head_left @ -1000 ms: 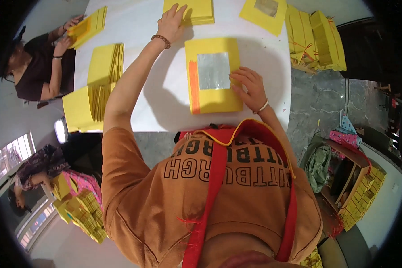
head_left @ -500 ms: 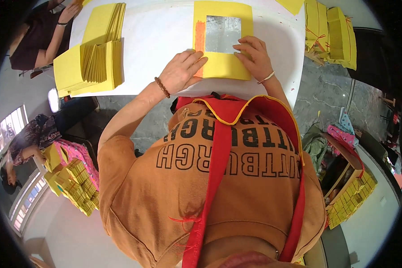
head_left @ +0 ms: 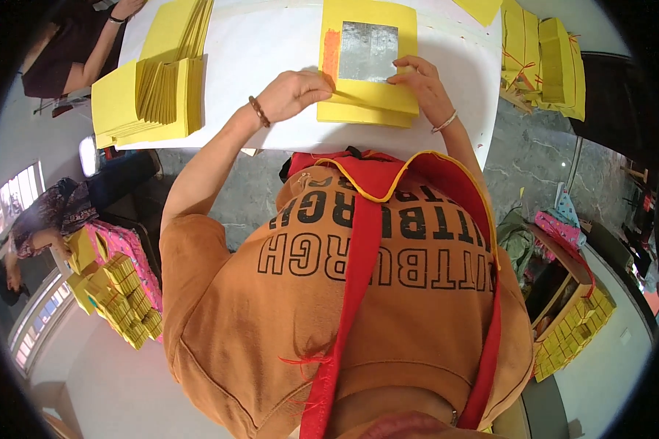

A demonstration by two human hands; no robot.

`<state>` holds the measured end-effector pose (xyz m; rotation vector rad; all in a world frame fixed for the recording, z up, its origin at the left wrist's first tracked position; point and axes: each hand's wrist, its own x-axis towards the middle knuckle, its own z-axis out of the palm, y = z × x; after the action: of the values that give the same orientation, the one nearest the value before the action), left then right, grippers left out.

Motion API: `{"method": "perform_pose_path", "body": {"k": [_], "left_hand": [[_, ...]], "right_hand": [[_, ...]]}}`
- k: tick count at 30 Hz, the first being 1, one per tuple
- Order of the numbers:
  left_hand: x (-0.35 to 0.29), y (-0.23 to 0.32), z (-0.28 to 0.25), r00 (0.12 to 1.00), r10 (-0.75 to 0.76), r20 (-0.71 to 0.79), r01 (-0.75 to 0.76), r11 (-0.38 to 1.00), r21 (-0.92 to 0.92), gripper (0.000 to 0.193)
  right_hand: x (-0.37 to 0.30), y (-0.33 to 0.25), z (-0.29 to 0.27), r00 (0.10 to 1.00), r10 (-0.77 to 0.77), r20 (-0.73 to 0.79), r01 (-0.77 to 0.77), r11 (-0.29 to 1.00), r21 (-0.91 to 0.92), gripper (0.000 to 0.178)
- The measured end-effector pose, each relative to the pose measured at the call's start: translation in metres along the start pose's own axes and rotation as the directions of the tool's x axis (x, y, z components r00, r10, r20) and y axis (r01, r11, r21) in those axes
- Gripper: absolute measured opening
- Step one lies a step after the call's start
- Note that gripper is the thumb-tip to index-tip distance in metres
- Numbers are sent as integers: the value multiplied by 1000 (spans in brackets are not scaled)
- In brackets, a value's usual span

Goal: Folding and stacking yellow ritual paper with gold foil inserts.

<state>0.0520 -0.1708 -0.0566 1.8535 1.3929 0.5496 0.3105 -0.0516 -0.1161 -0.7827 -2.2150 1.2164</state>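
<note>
A white counter (head_left: pixel 263 44) lies beneath the hands (head_left: pixel 296 95), lit brightly, with soft shadow to their right. Grey veined floor (head_left: pixel 249 183) shows on the body side of them and off to the right. Far left and behind, daylight fills barred windows (head_left: pixel 11 189). Behind to the right, a wooden cabinet (head_left: pixel 568 262) stands near a pale wall (head_left: pixel 619 358).

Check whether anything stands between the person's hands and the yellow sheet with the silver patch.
Nothing visible does. The left hand pinches the yellow sheet near its lower left corner; the right hand's fingertips are at the silver patch's right edge. The yellow stacks lie apart, leftward.
</note>
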Motion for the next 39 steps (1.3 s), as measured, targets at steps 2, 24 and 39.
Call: {"method": "perform_pose_path", "body": {"k": [2, 24, 39], "left_hand": [[4, -4, -4, 994, -93, 51, 96, 993, -69, 17], [16, -34, -13, 944, -156, 292, 284, 833, -474, 25], [9, -33, -12, 949, -193, 248, 296, 816, -497, 28]], "right_hand": [[0, -1, -4, 997, 68, 39, -73, 987, 144, 41], [-7, 23, -9, 977, -132, 165, 110, 985, 134, 40], [-5, 16, -5, 987, -128, 101, 126, 992, 32, 41]]}}
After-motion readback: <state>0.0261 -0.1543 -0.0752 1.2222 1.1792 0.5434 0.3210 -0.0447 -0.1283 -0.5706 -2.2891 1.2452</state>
